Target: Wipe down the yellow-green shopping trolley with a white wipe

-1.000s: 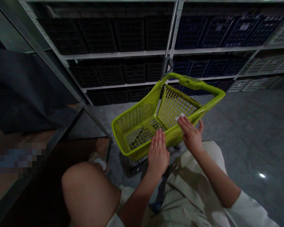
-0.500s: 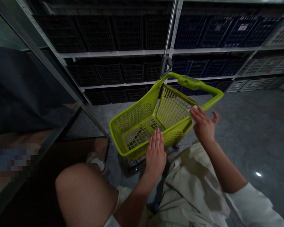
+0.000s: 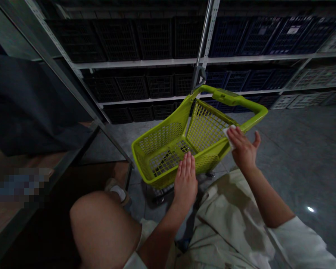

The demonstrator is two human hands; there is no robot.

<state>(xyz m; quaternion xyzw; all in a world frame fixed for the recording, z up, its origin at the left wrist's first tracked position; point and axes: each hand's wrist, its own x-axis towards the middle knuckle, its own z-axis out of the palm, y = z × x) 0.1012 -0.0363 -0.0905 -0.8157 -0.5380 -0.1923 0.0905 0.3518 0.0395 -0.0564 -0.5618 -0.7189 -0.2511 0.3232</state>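
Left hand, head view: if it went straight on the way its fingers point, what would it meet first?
The left hand would most likely meet the near mesh wall of the lime-green plastic cart basket first; its fingertips may already touch it, as depth is unclear.

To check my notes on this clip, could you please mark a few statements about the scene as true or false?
1. The right hand presses a white wipe against the rim of a lime-green shopping trolley basket. True.
2. The left hand is closed around the trolley's handle. False: it is open, its fingers upright against the basket's near mesh wall.
3. Black plastic crates and navy plastic crates stand on the metal shelving behind the trolley. True.
4. The trolley stands on a wooden floor. False: it stands on a grey floor.
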